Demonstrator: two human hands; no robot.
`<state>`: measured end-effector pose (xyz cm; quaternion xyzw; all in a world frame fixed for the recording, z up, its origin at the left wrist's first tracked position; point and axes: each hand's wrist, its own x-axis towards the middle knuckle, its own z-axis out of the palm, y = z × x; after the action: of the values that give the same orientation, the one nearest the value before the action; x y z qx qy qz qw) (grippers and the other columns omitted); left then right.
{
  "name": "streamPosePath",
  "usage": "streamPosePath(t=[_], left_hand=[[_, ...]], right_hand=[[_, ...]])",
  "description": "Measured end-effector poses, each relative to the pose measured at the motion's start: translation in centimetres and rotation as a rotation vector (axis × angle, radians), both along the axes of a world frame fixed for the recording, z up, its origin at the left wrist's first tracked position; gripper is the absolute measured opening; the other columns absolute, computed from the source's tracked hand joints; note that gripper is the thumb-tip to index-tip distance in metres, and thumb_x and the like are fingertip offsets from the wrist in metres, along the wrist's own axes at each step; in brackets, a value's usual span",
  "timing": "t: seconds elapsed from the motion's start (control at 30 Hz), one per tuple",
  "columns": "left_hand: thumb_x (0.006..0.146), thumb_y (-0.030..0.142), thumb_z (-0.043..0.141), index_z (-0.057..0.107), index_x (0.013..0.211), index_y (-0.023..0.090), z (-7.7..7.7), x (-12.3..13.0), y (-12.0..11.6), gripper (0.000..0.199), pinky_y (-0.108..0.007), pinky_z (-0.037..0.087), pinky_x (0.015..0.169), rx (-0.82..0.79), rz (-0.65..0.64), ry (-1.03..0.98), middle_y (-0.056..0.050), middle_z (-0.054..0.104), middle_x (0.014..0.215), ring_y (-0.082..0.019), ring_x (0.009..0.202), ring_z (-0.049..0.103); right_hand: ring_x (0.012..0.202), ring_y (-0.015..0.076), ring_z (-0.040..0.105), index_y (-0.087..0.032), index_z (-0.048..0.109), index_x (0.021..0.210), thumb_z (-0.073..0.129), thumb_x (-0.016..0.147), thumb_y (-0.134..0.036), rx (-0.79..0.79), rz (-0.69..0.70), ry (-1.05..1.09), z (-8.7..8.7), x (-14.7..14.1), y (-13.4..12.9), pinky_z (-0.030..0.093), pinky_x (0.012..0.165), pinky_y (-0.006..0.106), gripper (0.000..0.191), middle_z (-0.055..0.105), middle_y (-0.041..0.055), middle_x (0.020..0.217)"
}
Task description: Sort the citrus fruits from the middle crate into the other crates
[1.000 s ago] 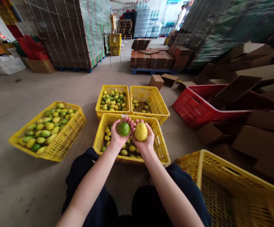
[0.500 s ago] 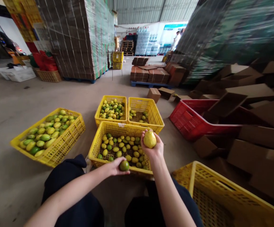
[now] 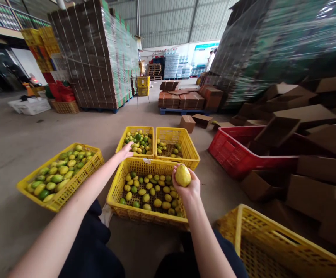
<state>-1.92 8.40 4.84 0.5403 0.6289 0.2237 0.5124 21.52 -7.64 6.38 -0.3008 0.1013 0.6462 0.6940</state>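
Note:
My right hand (image 3: 191,189) cradles a large, knobbly yellow lemon (image 3: 183,175) above the right side of the near yellow crate (image 3: 147,221). Loose yellow and green lemons (image 3: 146,197) lie spread over that crate's floor. Stretched forward, my left hand (image 3: 125,150) is at the near left edge of the back-left yellow crate (image 3: 121,136), its fingers extended and holding nothing. Just beyond the fingertips a green lemon (image 3: 138,137) shows over the fruit there; whether it has landed, I cannot tell. The back-right yellow crate (image 3: 191,143) holds fewer lemons.
At left stands a yellow crate (image 3: 96,162) full of lemons. A red crate (image 3: 225,154) with cardboard boxes (image 3: 301,193) is on the right, and another yellow crate (image 3: 239,227) is close at lower right. Wrapped pallet stacks (image 3: 86,58) rise behind.
My left hand has moved forward from the near crate to the back-left crate and let go of the green lemon. The right hand still holds the yellow lemon. The view has tilted up slightly.

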Motion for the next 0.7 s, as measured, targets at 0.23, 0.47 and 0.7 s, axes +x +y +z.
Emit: streamPosePath(t=[0.23, 0.47, 0.7], left_hand=[[0.081, 0.038, 0.053, 0.065, 0.091, 0.012, -7.6, -2.4, -8.2, 0.03, -0.026, 0.052, 0.074, -0.085, -0.337, 0.283, -0.01, 0.069, 0.104, -0.021, 0.096, 0.064], [0.087, 0.037, 0.044, 0.066, 0.103, 0.017, -7.4, -3.9, -9.8, 0.033, -0.029, 0.046, 0.089, 0.088, -0.554, 0.545, -0.008, 0.067, 0.115, -0.022, 0.107, 0.061], [0.087, 0.041, 0.041, 0.064, 0.112, 0.014, -4.8, -5.0, -10.8, 0.043, -0.04, 0.045, 0.091, 0.176, -0.716, 0.753, -0.016, 0.063, 0.122, -0.032, 0.111, 0.059]], right_hand=[[0.064, 0.0155, 0.068, -0.018, 0.059, 0.091, 0.04, 0.085, -0.021, -0.007, 0.078, -0.078, -1.6, -1.9, 0.2, 0.058, 0.057, 0.024, 0.02, 0.069, 0.0034, 0.07], [0.072, 0.0167, 0.067, -0.015, 0.055, 0.092, 0.041, 0.089, -0.027, -0.274, 0.357, -0.25, -8.1, -6.0, -0.8, 0.056, 0.056, 0.024, 0.018, 0.065, 0.0066, 0.078], [0.09, 0.0197, 0.063, -0.012, 0.054, 0.115, 0.049, 0.093, -0.027, -0.473, 0.544, -0.479, -11.0, -7.2, -0.8, 0.056, 0.071, 0.036, 0.027, 0.061, 0.0112, 0.109]])
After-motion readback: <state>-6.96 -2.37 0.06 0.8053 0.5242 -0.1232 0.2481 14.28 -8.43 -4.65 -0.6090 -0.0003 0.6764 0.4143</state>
